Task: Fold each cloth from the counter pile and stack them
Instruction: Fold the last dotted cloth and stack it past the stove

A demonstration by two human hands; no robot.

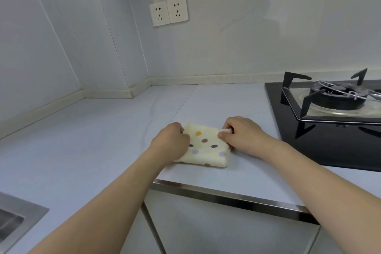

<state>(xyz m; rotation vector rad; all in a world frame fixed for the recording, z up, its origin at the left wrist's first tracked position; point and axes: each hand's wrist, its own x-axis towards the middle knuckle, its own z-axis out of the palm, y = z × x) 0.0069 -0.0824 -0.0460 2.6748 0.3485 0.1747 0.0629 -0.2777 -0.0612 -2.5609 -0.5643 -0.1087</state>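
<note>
Both hands point(171, 140) point(241, 132) cover the folded cloth's point(206, 148) side edges.

We have 1 view, worn on the person's head, looking forward and down across a pale counter point(103, 140) toward the wall corner. It sits close above the near counter edge, so both forearms run in from the bottom. The wide lens bends the walls; a hob point(329, 113) falls at the right edge, a sink point(18, 218) at the lower left, 2 sockets point(168, 11) high on the wall.
</note>
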